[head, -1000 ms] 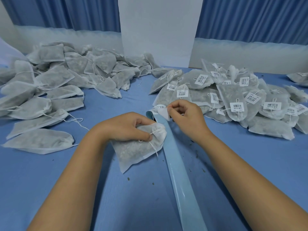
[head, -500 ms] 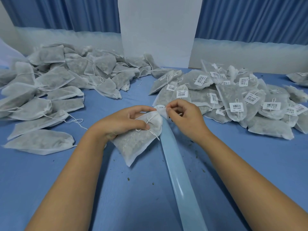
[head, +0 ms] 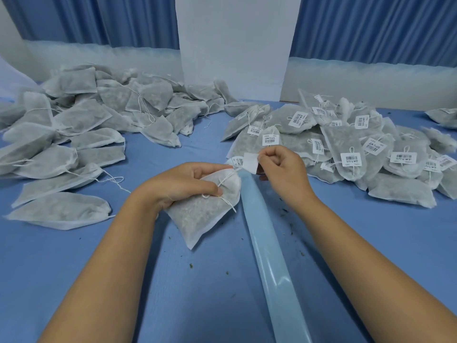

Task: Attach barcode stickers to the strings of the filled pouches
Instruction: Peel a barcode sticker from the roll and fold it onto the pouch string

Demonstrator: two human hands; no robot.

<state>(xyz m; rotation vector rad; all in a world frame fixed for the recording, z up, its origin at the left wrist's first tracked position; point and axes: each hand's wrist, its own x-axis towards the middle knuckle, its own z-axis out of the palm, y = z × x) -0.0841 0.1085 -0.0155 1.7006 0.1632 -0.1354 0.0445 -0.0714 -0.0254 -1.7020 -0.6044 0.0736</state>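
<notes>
Tagging seems half done | left grip [head: 183,181] clasps pouch [head: 200,216] | right grip [head: 284,169] pinches sticker [head: 251,162] | untagged pile [head: 81,120] left, tagged pile [head: 346,144] right

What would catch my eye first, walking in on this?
Two hands at centre: the left hand grips a pouch, the right hand pinches a white sticker by its top. An untagged heap lies at the left; a tagged heap, barcodes showing, lies at the right.
</notes>
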